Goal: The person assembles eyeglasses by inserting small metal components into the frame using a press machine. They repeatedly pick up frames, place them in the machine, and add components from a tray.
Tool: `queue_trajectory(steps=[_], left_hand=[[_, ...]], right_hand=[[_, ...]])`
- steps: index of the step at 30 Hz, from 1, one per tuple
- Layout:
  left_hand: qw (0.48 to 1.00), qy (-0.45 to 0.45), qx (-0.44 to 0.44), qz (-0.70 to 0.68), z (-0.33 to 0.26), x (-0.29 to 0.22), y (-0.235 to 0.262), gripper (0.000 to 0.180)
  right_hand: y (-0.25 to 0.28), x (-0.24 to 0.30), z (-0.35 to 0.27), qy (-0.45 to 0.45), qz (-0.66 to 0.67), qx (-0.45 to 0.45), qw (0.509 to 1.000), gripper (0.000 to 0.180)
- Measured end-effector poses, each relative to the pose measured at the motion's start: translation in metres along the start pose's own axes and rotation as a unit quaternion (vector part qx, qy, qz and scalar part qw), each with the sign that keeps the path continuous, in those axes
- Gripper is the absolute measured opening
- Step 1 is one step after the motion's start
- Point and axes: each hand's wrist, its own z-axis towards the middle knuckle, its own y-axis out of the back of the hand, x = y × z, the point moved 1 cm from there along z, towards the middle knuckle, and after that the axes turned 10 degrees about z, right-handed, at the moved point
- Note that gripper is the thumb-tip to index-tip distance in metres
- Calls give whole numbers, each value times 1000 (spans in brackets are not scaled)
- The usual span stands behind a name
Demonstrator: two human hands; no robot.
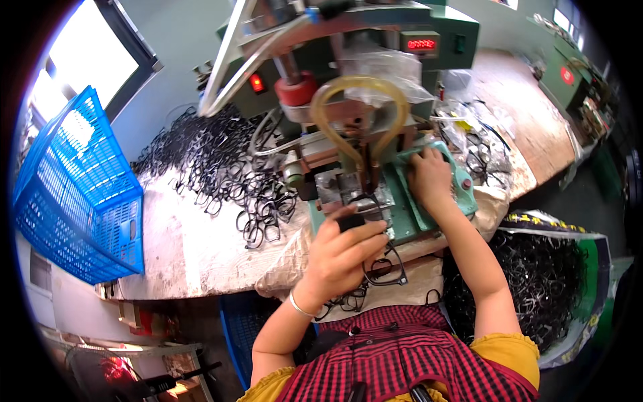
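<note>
My left hand (345,258) is closed around a black eyeglass frame (395,276) in front of the machine. One rim hangs below its fingers, and a black cover wraps one fingertip. Just beyond it, a dark rim (365,199) shows at the machine's metal fixture (331,191), under a looped yellowish tube (360,82). My right hand (431,177) lies on the green machine base (405,224), fingers curled down over its raised right part. Whatever is under those fingertips is hidden.
Black eyeglass frames (221,167) are heaped on the bench's left side, beside a blue plastic crate (80,194). To my right stands a big open sack (596,268) full of black pieces. Clear plastic bags (462,124) lie behind the base. More frames (348,301) lie near my lap.
</note>
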Motion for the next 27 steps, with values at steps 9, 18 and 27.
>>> queue_trajectory(steps=[9,18,27], left_hand=[[876,376,-263,149,-127,69,51,30],[782,407,163,443,-137,326,86,49],[851,489,20,189,-261,345,92,26]], right_hand=[[54,-51,-95,-276,527,-90,798,4],[37,0,-43,-228,511,-61,827,16],[92,-32,-104,-246,363,-114,891,14]])
